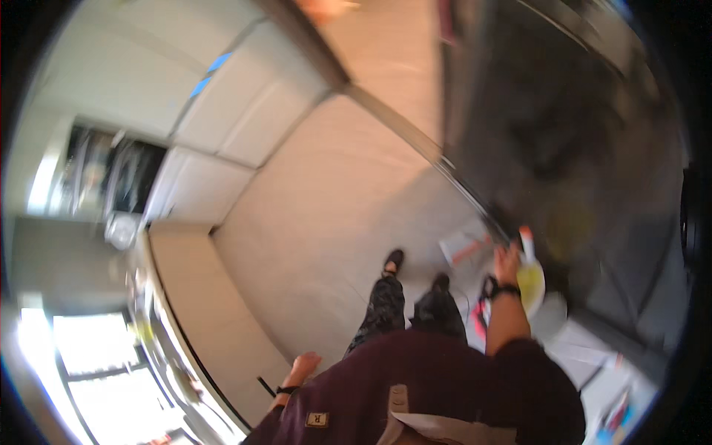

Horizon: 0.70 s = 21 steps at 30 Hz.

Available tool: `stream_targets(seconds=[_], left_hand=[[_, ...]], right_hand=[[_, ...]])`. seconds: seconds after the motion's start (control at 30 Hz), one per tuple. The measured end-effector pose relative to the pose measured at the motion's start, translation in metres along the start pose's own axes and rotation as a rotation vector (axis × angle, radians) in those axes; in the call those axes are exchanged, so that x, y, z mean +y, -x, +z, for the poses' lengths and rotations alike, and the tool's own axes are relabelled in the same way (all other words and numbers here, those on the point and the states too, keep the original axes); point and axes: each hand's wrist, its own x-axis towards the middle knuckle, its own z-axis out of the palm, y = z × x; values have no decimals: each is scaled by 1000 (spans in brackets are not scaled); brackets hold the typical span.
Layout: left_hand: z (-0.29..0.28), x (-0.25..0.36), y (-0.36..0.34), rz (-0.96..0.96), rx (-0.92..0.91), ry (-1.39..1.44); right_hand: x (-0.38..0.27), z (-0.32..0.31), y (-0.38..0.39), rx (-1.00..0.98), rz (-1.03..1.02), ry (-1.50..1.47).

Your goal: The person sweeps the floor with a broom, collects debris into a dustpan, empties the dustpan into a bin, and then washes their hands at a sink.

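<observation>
My right hand [506, 261], with a dark band at the wrist, is reached out at the right against the near end of a dark panel's metal edge [467, 191]. Its fingers look closed, but blur hides what they grip. Right beside it is a pale round dish or container with yellow in it [531, 285], and an orange-and-white object [526, 241] stands just beyond. My left hand [305, 365], also banded at the wrist, hangs low by my side near a pale cabinet front. It looks loosely open and holds nothing I can see.
A large dark, glossy surface [549, 126] fills the right side. White cabinets [230, 96] with blue tape line the far left, and a cluttered counter [174, 348] runs below a bright window. Around my feet lies a light floor [334, 193]. A pink-and-black item [480, 315] is below my right wrist.
</observation>
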Motion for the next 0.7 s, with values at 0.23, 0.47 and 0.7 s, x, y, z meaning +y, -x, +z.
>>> stream_targets(seconds=[0.23,0.47,0.7], left_hand=[[-128,68,10,-676,333,1130],[-107,93,2,-660,267,1169],[-54,84,0,-737,209,1241]], right_hand=[[85,39,-21,124,968,-1437],[52,23,-50,160,1301,-1566],[21,15,-60,50,1053,-1756]])
